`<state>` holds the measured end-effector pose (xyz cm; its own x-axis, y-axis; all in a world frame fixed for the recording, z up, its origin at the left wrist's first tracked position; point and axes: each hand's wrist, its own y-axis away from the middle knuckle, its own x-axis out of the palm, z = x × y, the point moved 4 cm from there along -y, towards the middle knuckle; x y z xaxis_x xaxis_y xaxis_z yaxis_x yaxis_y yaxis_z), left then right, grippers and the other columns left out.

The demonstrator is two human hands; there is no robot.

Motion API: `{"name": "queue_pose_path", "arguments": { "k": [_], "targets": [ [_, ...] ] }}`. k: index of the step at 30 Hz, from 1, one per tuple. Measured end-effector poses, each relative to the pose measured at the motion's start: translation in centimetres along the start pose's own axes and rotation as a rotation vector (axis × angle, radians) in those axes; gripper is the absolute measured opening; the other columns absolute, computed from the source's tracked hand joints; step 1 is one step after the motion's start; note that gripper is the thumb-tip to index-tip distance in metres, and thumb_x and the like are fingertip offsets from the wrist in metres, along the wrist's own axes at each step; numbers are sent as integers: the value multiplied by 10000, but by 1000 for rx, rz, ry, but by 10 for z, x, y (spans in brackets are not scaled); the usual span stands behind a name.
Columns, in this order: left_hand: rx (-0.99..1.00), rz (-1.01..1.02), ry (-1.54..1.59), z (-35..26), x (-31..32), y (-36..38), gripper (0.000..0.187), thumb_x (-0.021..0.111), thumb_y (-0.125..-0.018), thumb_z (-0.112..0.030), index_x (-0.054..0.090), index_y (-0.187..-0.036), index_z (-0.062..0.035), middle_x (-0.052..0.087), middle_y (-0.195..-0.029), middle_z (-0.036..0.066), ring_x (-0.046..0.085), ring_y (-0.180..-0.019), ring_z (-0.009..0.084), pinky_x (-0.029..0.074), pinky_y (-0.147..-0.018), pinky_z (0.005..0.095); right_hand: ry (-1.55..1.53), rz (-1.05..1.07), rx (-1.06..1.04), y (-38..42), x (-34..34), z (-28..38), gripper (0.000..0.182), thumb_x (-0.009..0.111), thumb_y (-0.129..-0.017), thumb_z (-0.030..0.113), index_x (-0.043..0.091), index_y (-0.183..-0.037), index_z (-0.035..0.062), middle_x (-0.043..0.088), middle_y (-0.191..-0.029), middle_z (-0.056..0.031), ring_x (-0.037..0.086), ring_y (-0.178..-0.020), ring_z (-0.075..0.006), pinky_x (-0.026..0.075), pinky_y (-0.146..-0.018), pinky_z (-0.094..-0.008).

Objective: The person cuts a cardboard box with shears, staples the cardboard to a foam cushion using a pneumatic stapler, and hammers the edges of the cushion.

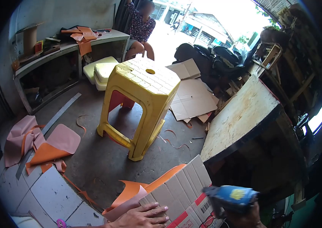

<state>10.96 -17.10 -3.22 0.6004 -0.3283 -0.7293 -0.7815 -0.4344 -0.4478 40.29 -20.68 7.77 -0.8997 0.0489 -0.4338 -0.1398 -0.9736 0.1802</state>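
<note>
My left hand (145, 216) lies flat with fingers spread on a piece of printed brown cardboard (176, 190). Under the cardboard's far edge, orange and pinkish sheet material (130, 195) sticks out. At the lower right, my right hand (248, 218) is closed round a blue handheld tool (235, 195) with a yellow label and a dark front end. That front end is at the cardboard's right edge, and motion blurs it a little. Most of my right hand is hidden behind the tool's body.
A yellow plastic stool (142, 85) stands ahead. Orange and pink offcuts (54, 146) and a long metal ruler (62, 114) lie left. A worn wooden board (240, 114) rises at right. Flat cardboard (193, 98) and yellow foam (104, 72) lie behind. A person (140, 28) sits at the doorway.
</note>
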Motion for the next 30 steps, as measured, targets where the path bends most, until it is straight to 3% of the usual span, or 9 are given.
{"name": "queue_pose_path", "arguments": {
  "k": [2,5,7,9,12,15,17,28,30],
  "targets": [
    [-1,-5,125,15,26,12,277,565,-855,-204,725,-1064,-118,667,-1260,38,501,-1360,270,342,-1174,479,450,250,-116,-13,36,26,394,708,-842,84,646,-1218,-15,713,-1133,-153,681,-1030,-245,541,-888,-368],
    [51,12,15,17,32,15,296,558,-858,-235,720,-1083,-133,658,-1277,28,491,-1370,264,341,-1173,480,272,264,-12,-28,63,36,316,698,-855,92,685,-1156,-1,720,-981,-102,651,-860,-142,542,-757,-326],
    [-515,-144,1347,29,54,27,312,568,-840,-256,719,-1085,-137,657,-1281,23,488,-1373,262,342,-1172,480,998,518,-594,-37,66,25,535,746,-797,93,599,-1308,26,679,-1157,-210,707,-1001,-380,575,-921,-477],
    [48,41,-9,15,22,11,319,571,-821,-272,727,-1063,-135,656,-1294,18,463,-1396,254,349,-1162,490,551,376,-162,-48,79,46,460,690,-827,144,602,-1236,-47,726,-1039,-154,723,-905,-215,606,-815,-362],
    [66,-37,112,20,45,21,321,572,-821,-277,726,-1065,-139,663,-1280,18,455,-1402,248,352,-1159,484,468,325,-4,-55,85,44,379,676,-807,134,672,-1146,-34,743,-919,-124,712,-824,-162,593,-777,-332],
    [-291,-132,973,25,44,22,314,579,-824,-278,728,-1060,-134,668,-1280,18,457,-1401,256,355,-1157,476,486,298,93,-56,90,44,381,673,-807,148,671,-1145,-30,738,-915,-113,705,-815,-156,589,-768,-333],
    [-31,-24,154,21,27,15,306,582,-831,-272,732,-1057,-132,663,-1299,17,454,-1402,266,356,-1154,477,460,290,140,-59,94,42,379,675,-804,154,672,-1138,-26,735,-912,-114,707,-812,-161,590,-774,-332],
    [10,13,95,11,11,9,302,591,-841,-262,735,-1054,-105,675,-1284,40,470,-1392,273,328,-1179,475,502,251,169,-53,91,38,347,698,-799,143,680,-1088,-48,740,-943,-99,716,-833,-169,593,-797,-340],
    [35,30,57,8,6,8,308,592,-838,-260,733,-1056,-95,676,-1280,44,475,-1387,273,320,-1187,472,361,246,-104,-45,90,28,303,701,-853,99,684,-1134,-14,710,-906,-86,623,-780,-119,530,-696,-316]
  ]
}}
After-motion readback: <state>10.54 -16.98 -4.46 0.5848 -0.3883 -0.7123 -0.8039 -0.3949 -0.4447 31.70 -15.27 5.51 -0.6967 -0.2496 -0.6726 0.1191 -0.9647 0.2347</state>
